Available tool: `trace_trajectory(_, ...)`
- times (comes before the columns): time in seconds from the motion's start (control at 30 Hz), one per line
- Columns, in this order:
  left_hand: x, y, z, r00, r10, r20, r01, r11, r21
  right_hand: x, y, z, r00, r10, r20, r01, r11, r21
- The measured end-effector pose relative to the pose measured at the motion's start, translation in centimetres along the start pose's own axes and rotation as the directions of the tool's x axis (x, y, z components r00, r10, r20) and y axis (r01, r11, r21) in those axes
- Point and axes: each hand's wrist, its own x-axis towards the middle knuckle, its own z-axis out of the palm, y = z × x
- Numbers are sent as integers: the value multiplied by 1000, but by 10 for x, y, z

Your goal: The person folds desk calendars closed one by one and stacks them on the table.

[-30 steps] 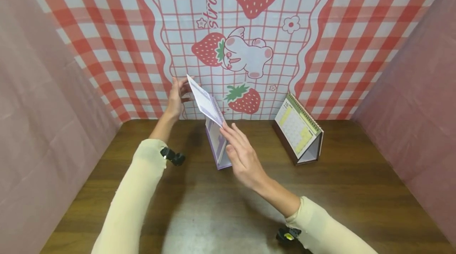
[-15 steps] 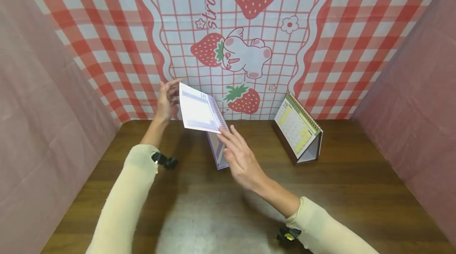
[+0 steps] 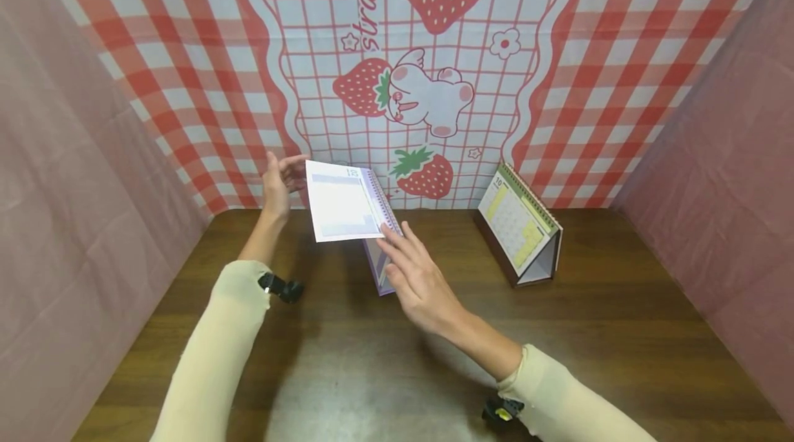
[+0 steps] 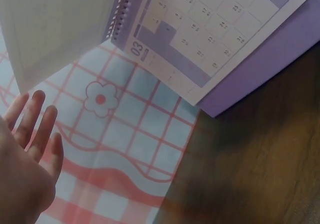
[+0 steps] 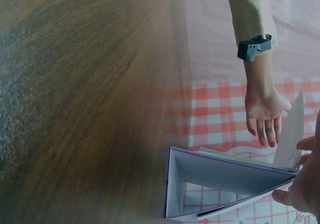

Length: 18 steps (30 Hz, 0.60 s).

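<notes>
A purple desk calendar with a spiral binding stands upright at the back of the table. One of its pages is lifted out to the left, roughly level. My left hand is at that page's outer left edge, fingers extended; in the left wrist view the fingertips lie right at the page's corner. Beneath the raised page, the calendar's face shows 03 and a date grid. My right hand is at the near end of the spiral, its fingers straight and touching there. The calendar's hollow triangular end faces the right wrist camera.
A second desk calendar, green and yellow on a dark base, stands to the right. Behind both hangs a strawberry-print cloth. Pink curtains line the sides. The wooden table extends toward me.
The page has swung left and down from a steep tilt to nearly level, with its printed side now showing. My left hand has moved left and lower; the right hand has barely moved.
</notes>
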Motion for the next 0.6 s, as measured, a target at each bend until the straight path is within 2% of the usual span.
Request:
trace_trajectory(0.23, -3, -4, -3, 999, -44, -29, 45, 998, 34, -1, 0, 0, 1000, -13, 23, 13, 999, -36)
trace_trajectory(0.5, -7, -18, -7, 993, -119, -22, 121, 977, 176, -1, -1, -1, 998, -28, 60, 33, 995, -93)
trace_trajectory(0.6, -11, -25, -4, 991, -135, -17, 136, 973, 185, -1, 0, -1, 997, -25, 72, 33, 993, -113)
